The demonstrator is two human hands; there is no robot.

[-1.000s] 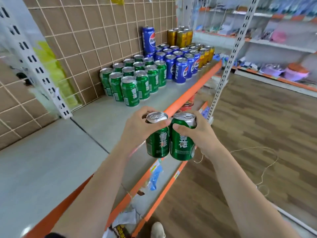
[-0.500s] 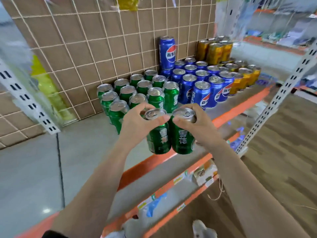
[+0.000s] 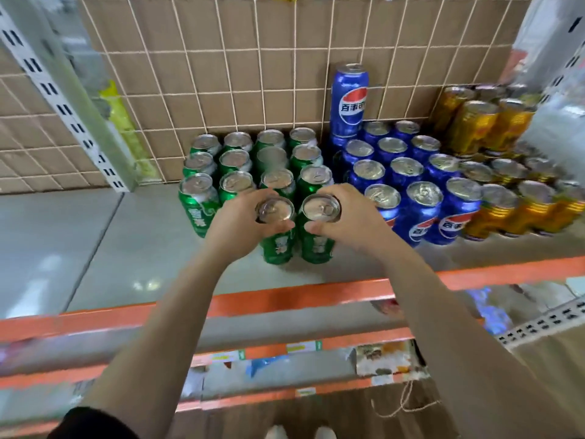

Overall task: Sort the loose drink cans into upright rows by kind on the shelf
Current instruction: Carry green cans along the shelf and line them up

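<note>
My left hand (image 3: 235, 221) grips a green can (image 3: 278, 243) by its top rim. My right hand (image 3: 348, 217) grips a second green can (image 3: 317, 245) the same way. Both cans stand upright side by side on the grey shelf (image 3: 126, 248), directly in front of the block of upright green cans (image 3: 235, 166). To the right of the green block stand rows of blue cans (image 3: 421, 198), with one tall blue can (image 3: 349, 99) behind them. Gold cans (image 3: 506, 204) fill the far right.
A wire grid over brown board (image 3: 253, 74) backs the shelf. The orange shelf edge (image 3: 285, 299) runs across in front of me, with lower shelves below holding packets. A white slotted upright (image 3: 63, 106) stands at the left. Bare grey shelf lies left of the green cans.
Both hands carried the two green cans from in front of the shelf edge in over the shelf and down to the front of the green block. The view swung to face the shelf.
</note>
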